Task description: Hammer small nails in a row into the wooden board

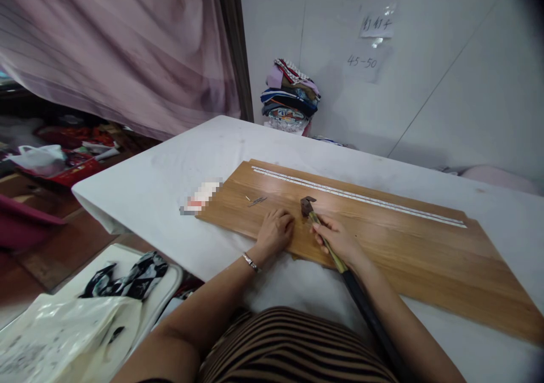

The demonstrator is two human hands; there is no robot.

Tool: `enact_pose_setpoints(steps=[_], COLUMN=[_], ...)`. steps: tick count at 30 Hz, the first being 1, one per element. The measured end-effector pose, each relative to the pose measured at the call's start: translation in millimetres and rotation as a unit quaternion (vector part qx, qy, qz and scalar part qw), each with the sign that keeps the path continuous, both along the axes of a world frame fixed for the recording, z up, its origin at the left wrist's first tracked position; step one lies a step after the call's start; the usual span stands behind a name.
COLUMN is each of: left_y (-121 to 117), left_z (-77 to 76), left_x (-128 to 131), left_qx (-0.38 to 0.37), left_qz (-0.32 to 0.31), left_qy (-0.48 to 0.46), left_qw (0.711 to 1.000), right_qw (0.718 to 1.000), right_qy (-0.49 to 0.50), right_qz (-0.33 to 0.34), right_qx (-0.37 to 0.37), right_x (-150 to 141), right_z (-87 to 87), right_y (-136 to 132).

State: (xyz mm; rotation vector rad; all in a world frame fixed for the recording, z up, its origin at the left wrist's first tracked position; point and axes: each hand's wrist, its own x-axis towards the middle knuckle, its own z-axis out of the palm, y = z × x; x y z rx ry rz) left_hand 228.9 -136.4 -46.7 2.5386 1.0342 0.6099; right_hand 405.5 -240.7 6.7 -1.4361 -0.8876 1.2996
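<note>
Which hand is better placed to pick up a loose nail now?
Probably the left hand: it rests on the board, nearer the loose nails. The right hand grips the hammer and lies farther off. Whether the left fingers hold anything is hidden.

1. A hammer (338,260) with a brown, worn-looking head and a black lower grip is held slantwise in the right hand (334,237), its head above the board.
2. A brown wood-grain board (391,247) is laid flat, touched by the left hand (275,231).
3. Several thin nails (257,201) are scattered on the board, left of the hammer.
</note>
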Motion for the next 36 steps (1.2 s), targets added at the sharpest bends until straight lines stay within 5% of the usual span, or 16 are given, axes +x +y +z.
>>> enact_pose_setpoints(steps=[36], left_y=[-0.7], left_z=[1.1], left_x=[-0.6], left_qx=[0.0], left_qz=[-0.003], left_qy=[-0.002], left_qw=[1.0], right_qw=[1.0], right_qy=[-0.006], right_qz=[-0.003], right_qx=[-0.002], right_x=[-1.1], right_z=[2.5], right_y=[-0.8])
